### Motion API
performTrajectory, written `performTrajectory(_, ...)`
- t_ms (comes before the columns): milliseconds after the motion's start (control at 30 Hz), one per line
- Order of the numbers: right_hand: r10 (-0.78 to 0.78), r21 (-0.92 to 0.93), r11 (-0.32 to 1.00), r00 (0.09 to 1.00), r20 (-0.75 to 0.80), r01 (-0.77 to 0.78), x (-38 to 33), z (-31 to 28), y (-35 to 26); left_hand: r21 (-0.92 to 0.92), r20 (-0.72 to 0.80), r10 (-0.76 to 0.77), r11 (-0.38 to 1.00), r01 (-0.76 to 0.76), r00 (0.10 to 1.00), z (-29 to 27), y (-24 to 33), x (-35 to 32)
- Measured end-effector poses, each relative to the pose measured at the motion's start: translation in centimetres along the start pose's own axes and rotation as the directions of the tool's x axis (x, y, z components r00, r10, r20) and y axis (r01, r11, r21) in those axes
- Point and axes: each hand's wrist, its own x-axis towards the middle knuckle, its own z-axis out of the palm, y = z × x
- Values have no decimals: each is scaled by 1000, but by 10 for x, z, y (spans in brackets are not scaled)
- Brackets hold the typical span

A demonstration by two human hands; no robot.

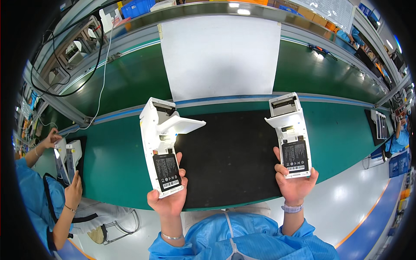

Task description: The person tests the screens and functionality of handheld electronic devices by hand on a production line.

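While your left hand (171, 202) grips one white handheld terminal (151, 143), your right hand (295, 189) grips its twin (302, 130); both over opposite edges of the black mat (229, 160), lids (182, 125) raised, batteries (166, 170) exposed; step, apparently: side-by-side display; next move likely calls for steady holding, lid clearance.

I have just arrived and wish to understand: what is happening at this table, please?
The person's left hand holds one white device and the right hand holds a similar unit, near opposite sides of a black mat. Both have a flap open and a black, battery-like block showing. At the left, a co-worker has both hands close to two more white items.
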Motion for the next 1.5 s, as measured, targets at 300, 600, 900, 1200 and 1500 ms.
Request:
performTrajectory(300, 54, 139, 989, 998, -24, -50, 0, -4, -2, -296, -61, -167, 945, 142, 984, -2, 8, -3)
performTrajectory(600, 53, 117, 992, 998, -45, -47, 0, -2, -3, -301, -82, -116, 950, 87, 990, 1, 4, -3)
performTrajectory(900, 43, 130, 991, 997, -61, -34, 1, -2, 0, -374, -86, -98, 925, 59, 991, -1, 4, -4)
performTrajectory(1200, 18, 147, 989, 998, -52, -10, 0, -5, 3, -356, -65, -94, 932, 65, 993, -6, 3, -3)
performTrajectory(1500, 15, 170, 985, 999, -40, -8, 0, -9, 5, -369, -78, -79, 928, 45, 994, -7, 3, -3)
